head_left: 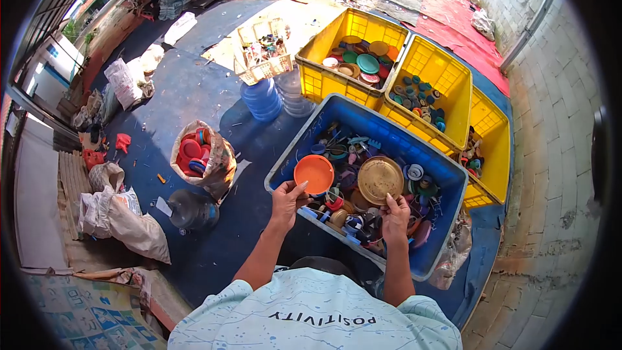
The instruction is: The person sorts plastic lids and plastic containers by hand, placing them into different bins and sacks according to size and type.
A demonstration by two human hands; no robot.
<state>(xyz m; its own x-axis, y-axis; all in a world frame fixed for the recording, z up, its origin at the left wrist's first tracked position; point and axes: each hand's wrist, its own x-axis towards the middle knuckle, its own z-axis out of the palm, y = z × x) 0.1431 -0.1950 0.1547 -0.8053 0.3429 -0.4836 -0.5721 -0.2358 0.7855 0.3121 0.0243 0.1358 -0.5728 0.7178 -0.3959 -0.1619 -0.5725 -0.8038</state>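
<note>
My left hand (289, 203) pinches the edge of an orange round plastic lid (314, 174) over the near left part of a blue crate (308, 118). In my right hand (394, 215) is a larger tan-gold round lid (380, 181), gripped at its lower right edge between thumb and fingers. Both lids face up towards me, apart from each other. Beneath them, the blue crate holds a jumble of small plastic caps and lids (348, 177) in many colours, partly hidden by the two lids and my hands.
Yellow crates (355, 23) with sorted lids and caps stand behind and right of the blue one. A sack of red lids (223, 167) stands left. A cream basket (285, 63) rests on blue water jugs (262, 100). A block wall (547, 129) runs along the right.
</note>
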